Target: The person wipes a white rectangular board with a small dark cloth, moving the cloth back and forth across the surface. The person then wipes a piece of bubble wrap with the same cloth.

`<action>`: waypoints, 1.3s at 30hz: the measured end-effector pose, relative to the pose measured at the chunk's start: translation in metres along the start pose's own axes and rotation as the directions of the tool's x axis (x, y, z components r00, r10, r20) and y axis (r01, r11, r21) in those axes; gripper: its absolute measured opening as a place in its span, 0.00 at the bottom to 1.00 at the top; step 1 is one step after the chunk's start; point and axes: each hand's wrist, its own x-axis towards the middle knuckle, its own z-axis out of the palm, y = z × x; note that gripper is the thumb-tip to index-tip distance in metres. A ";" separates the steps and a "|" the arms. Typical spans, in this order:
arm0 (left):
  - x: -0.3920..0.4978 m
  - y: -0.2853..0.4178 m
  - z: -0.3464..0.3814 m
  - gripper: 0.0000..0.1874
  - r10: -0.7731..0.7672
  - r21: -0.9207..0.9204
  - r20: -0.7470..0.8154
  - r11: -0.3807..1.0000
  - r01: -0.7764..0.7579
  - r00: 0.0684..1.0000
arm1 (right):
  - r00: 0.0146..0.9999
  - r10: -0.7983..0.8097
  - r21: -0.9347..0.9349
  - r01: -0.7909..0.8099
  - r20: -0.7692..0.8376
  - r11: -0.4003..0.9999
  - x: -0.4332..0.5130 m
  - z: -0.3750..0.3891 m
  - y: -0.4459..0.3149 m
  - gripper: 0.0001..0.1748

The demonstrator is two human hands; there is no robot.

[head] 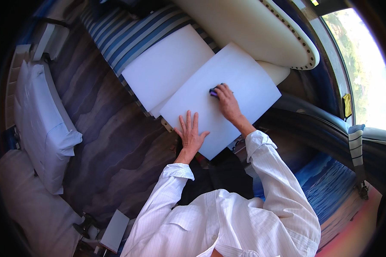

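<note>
A large white board or sheet (pixel 222 96) lies at a slant before me, partly over a second white sheet (pixel 167 64). Flat on the near left edge of the upper one rests my left hand (pixel 191 133), fingers spread, holding nothing. My right hand (pixel 226 99) grips a small dark and purple object (pixel 214 92) against the upper sheet's surface, right of its middle line. The fingers hide part of that object, so its kind cannot be told.
Under the second sheet is a blue-and-white striped cloth surface (pixel 128 41). A cream padded headboard-like piece with studs (pixel 260 29) stands beyond. At left is a white-covered cushioned item (pixel 48 128); a small white box (pixel 114 230) lies near the lower left. A window (pixel 362 64) is at right.
</note>
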 end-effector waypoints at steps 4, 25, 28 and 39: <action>-0.002 -0.007 0.008 0.58 0.046 0.029 -0.073 0.999 -0.044 0.996 | 0.955 -0.247 0.042 0.243 0.164 0.969 -0.012 0.030 -0.045 0.26; 0.002 -0.002 0.018 0.62 -0.047 -0.087 0.001 0.995 0.047 0.999 | 0.876 -0.305 0.029 0.318 0.373 0.948 0.045 0.059 -0.056 0.26; 0.001 -0.002 0.017 0.62 -0.030 -0.113 -0.018 0.993 0.028 0.999 | 0.868 -0.346 0.015 0.365 0.357 0.931 0.073 0.066 -0.045 0.23; -0.002 -0.004 0.023 0.65 0.001 -0.083 -0.071 0.997 -0.007 0.997 | 0.828 -0.334 0.054 0.348 0.450 0.936 0.086 0.090 -0.058 0.19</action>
